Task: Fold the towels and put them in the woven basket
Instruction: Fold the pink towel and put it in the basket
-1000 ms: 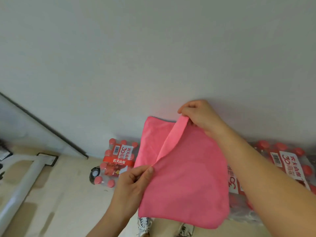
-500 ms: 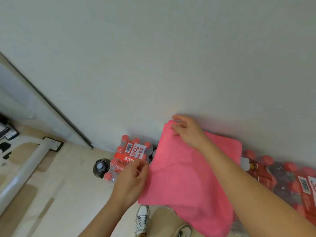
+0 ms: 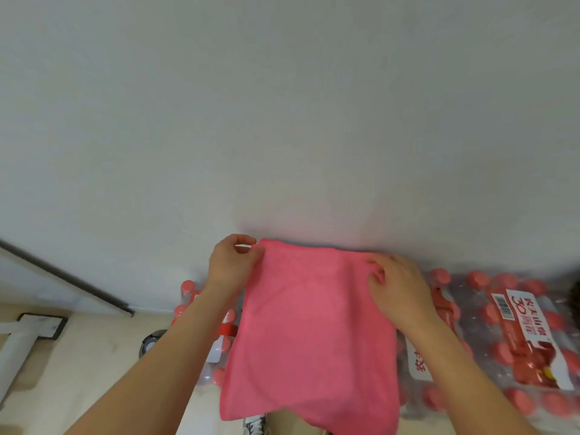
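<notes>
Shrink-wrapped bottle pack [image 3: 502, 350], at 4 o'clock: its white label [image 3: 533, 340] carries "30周年" in red and, alongside it, the brand "农夫山泉". A black barcode [image 3: 503, 306] stands at the label's upper end, its digits too small to read. Second white label [image 3: 419, 364], at 5 o'clock: partly covered red characters, apparently "农夫".

Both arms are uncovered from wrist to the edge of the picture: the left forearm [image 3: 175, 350] comes in from 7 o'clock, the right forearm [image 3: 455, 372] from 5 o'clock. The left grip [image 3: 233, 262] and the right grip [image 3: 397, 290] are bare too. At 6 o'clock one sneaker [image 3: 255, 424] shows, with light toe, darker upper and laces. At its 3 o'clock is a strip of tan trouser leg [image 3: 277, 423].
</notes>
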A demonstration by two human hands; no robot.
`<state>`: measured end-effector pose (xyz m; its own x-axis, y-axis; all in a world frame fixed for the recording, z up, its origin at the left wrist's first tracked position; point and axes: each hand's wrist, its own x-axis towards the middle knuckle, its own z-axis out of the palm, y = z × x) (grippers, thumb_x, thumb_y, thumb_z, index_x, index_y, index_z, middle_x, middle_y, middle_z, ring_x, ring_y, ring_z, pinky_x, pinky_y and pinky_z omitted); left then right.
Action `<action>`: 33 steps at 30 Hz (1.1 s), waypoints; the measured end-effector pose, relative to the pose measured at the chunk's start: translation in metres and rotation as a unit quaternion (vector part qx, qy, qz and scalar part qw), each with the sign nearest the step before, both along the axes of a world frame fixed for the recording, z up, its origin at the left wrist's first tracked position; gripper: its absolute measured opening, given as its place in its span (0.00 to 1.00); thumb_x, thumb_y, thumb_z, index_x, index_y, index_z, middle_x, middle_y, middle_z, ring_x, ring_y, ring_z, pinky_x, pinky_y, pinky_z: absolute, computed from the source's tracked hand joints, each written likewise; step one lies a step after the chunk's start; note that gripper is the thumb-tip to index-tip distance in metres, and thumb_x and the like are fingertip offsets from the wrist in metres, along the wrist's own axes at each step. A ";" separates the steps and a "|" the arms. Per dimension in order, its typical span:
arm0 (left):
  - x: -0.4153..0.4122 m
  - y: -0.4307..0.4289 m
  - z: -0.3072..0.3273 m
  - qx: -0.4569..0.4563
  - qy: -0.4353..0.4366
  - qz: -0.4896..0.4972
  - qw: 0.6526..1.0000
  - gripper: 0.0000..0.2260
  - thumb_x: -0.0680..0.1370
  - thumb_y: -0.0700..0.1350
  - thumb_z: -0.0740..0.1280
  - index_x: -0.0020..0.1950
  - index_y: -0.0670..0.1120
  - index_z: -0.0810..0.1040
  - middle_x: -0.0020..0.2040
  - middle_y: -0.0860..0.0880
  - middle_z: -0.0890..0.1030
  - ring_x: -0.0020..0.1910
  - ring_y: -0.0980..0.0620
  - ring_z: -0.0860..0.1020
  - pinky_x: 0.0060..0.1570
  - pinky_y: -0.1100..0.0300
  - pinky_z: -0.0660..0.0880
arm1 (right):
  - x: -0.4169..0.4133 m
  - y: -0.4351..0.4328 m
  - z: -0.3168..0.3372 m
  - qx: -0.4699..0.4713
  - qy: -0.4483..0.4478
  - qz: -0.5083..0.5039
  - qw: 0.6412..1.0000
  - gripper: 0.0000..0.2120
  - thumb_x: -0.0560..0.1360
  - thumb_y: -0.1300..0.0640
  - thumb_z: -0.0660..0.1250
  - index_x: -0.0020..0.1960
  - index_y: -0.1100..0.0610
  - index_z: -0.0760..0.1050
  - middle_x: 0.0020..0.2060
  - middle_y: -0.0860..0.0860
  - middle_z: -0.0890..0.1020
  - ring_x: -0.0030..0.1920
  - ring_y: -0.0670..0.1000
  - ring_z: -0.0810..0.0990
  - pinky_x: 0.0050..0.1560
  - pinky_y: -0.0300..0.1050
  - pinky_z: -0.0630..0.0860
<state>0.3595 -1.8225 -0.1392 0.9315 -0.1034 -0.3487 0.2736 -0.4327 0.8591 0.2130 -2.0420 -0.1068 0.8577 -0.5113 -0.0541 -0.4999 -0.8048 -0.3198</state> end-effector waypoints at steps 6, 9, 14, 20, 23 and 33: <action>-0.020 0.002 0.022 0.026 -0.089 -0.002 0.996 0.06 0.68 0.44 0.76 0.38 0.49 0.80 0.35 0.54 0.82 0.36 0.57 0.80 0.39 0.64 0.73 | 0.040 0.048 0.013 0.141 -0.110 0.125 0.976 0.15 0.76 0.61 0.64 0.61 0.54 0.78 0.57 0.50 0.81 0.58 0.52 0.77 0.62 0.43 0.68; -0.032 0.004 0.029 0.009 -0.112 -0.013 0.994 0.05 0.68 0.43 0.77 0.37 0.49 0.81 0.33 0.54 0.82 0.35 0.59 0.80 0.38 0.67 0.74 | 0.073 0.072 0.016 0.162 -0.117 0.173 0.964 0.15 0.77 0.59 0.64 0.63 0.54 0.77 0.60 0.50 0.80 0.63 0.51 0.74 0.64 0.40 0.64; -0.036 0.012 0.035 -0.003 -0.114 -0.036 0.993 0.05 0.69 0.43 0.76 0.37 0.52 0.83 0.36 0.57 0.84 0.38 0.59 0.81 0.43 0.62 0.77 | 0.090 0.081 0.015 0.157 -0.089 0.199 0.963 0.07 0.75 0.58 0.66 0.49 0.53 0.83 0.46 0.47 0.85 0.48 0.48 0.80 0.54 0.45 0.74; -0.031 0.014 0.050 -0.007 -0.133 -0.111 0.985 0.08 0.71 0.43 0.75 0.38 0.57 0.83 0.50 0.60 0.83 0.52 0.64 0.78 0.54 0.64 0.74 | 0.090 0.078 0.028 0.208 -0.095 0.198 0.953 0.07 0.74 0.59 0.69 0.47 0.52 0.84 0.42 0.47 0.83 0.44 0.44 0.78 0.48 0.35 0.72; -0.027 0.012 0.061 -0.042 -0.120 -0.121 0.985 0.06 0.71 0.39 0.74 0.40 0.52 0.85 0.41 0.57 0.85 0.45 0.59 0.82 0.52 0.57 0.78 | 0.089 0.075 0.036 0.268 -0.104 0.167 0.943 0.08 0.73 0.60 0.70 0.52 0.54 0.82 0.38 0.43 0.82 0.39 0.39 0.78 0.45 0.27 0.72; -0.033 0.018 0.096 -0.077 -0.131 -0.131 0.980 0.04 0.69 0.38 0.75 0.41 0.46 0.85 0.37 0.53 0.85 0.38 0.57 0.83 0.42 0.67 0.78 | 0.069 0.054 0.067 0.267 -0.075 0.291 0.915 0.12 0.72 0.64 0.68 0.49 0.49 0.81 0.48 0.42 0.82 0.51 0.39 0.77 0.50 0.25 0.68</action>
<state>0.3269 -1.8049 -0.0433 0.9213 -0.3840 -0.0620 -0.0688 -0.3176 0.9457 0.2822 -1.9877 -0.0397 0.9947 0.1005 -0.0213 0.0470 -0.6295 -0.7756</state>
